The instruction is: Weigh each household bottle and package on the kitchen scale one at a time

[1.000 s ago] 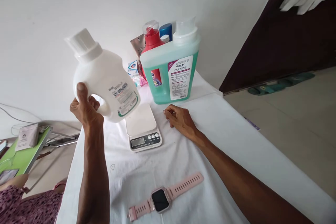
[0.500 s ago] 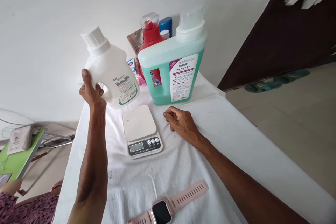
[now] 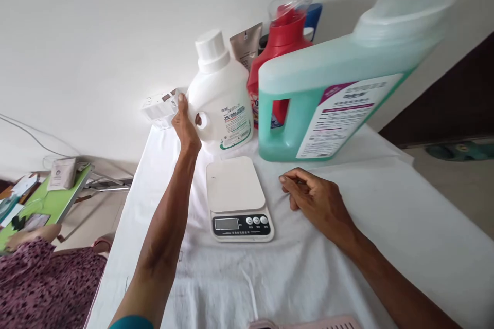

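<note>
My left hand [image 3: 186,126] is wrapped around the handle of a white laundry detergent bottle [image 3: 219,97], thumb up; a fingertip shows through the handle hole. The capped bottle is nearly upright at the back left of the table, behind a white kitchen scale [image 3: 235,185]. Nothing lies on the scale's platform, and its display looks blank. My right hand [image 3: 314,200] rests on the cloth to the right of the scale, fingers loosely curled, with nothing visible in them. Behind it stands a big bottle of green liquid [image 3: 297,133] with a clear cap.
A red bottle [image 3: 285,36], a tube [image 3: 247,43] and a blue container [image 3: 313,14] stand at the back by the wall. A white box [image 3: 160,108] is left of the detergent. A pink watch [image 3: 320,323] lies at the front edge. Another person's patterned clothing [image 3: 50,288] shows lower left.
The detergent bottle, tilted before, is now more upright and farther back, close to the red bottle. My view has shifted, so the table items appear farther right. My right hand stays curled beside the scale.
</note>
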{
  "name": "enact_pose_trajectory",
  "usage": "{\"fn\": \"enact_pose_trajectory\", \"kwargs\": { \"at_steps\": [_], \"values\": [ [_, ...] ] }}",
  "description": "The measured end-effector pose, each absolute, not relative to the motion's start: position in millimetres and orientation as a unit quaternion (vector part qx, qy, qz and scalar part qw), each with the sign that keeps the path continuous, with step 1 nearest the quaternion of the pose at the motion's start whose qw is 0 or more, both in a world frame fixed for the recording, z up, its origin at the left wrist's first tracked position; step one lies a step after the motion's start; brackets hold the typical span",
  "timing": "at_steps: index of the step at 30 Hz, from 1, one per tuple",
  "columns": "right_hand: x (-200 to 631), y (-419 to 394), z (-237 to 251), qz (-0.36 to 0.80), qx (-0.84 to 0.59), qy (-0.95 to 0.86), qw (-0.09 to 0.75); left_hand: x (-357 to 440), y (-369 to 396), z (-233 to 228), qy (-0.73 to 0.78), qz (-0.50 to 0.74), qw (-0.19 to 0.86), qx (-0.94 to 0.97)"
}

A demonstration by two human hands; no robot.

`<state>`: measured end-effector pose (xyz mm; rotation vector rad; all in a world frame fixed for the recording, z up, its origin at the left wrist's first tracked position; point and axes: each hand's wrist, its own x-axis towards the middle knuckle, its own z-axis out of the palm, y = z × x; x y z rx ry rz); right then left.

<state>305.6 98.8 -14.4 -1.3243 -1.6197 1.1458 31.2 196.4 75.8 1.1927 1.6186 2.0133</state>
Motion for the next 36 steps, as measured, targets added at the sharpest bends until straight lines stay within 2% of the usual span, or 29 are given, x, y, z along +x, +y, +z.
{"fn": "enact_pose_trajectory", "kwargs": {
  "at_steps": [2, 5, 7, 10, 14, 19, 26, 36],
  "values": [
    [305.4, 98.9, -14.0, 0.442, -0.529, -0.630, 0.358, 8.4, 198.0, 74.8, 0.580, 0.688, 0.121, 0.419],
    [305.1, 99.0, -14.8, 0.430, -0.545, -0.631, 0.346, -39.0, 200.2, 75.0, 0.657, 0.654, 0.002, 0.375],
    [304.9, 99.3, -16.4, 0.419, -0.551, -0.635, 0.342, -69.0, 202.2, 76.7, 0.730, 0.580, -0.080, 0.353],
    [304.9, 100.1, -19.3, 0.409, -0.555, -0.640, 0.339, -98.6, 209.5, 81.8, 0.818, 0.403, -0.123, 0.390],
    [305.0, 100.6, -21.4, 0.411, -0.563, -0.635, 0.333, -114.9, 233.1, 88.5, 0.816, 0.229, -0.114, 0.518],
    [305.1, 100.6, -21.0, 0.427, -0.569, -0.619, 0.333, -130.7, 264.3, 93.4, 0.816, 0.130, -0.086, 0.557],
    [304.7, 100.1, -19.7, 0.435, -0.567, -0.616, 0.331, -145.8, 273.6, 108.1, 0.828, 0.058, -0.095, 0.549],
    [303.9, 98.7, -17.9, 0.447, -0.565, -0.607, 0.335, -155.3, 259.6, 110.1, 0.837, 0.060, -0.061, 0.540]
  ]
}}
